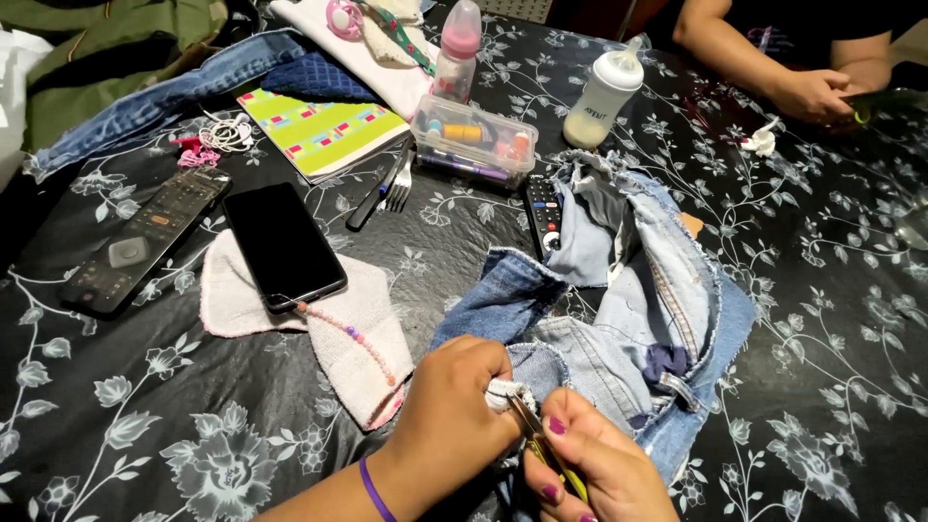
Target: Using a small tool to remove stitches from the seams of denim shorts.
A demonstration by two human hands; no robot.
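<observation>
The person's left hand (454, 406) is pinching a frayed white edge of the denim piece (619, 319), its fingers clenched on the cloth near the bottom middle of the desk (831, 387). The right hand (590, 464) is gripping a small yellow-handled tool (546, 447), its metal tip touching that same edge; I cannot tell what kind of tool it is. A purple band is sitting on the left wrist.

Counting around: two baby bottles, one with a pink top (458, 48) and one with a white top (605, 95). Two remotes, a large one (145, 242) at the left and a smaller one (543, 215) partly tucked under the denim. One black phone (283, 246) is lying on a pink cloth (358, 338), with a string of beads just beside it. One clear plastic box (474, 140) is holding small coloured things. One striped green notebook (324, 130), one fork (399, 184) and one dark pen are lying close together. More denim and green fabric are piled at the far left.

The desk is wearing a black covering with a grey flower pattern. Across it, another person's hands (812, 92) are resting at the far right corner.
</observation>
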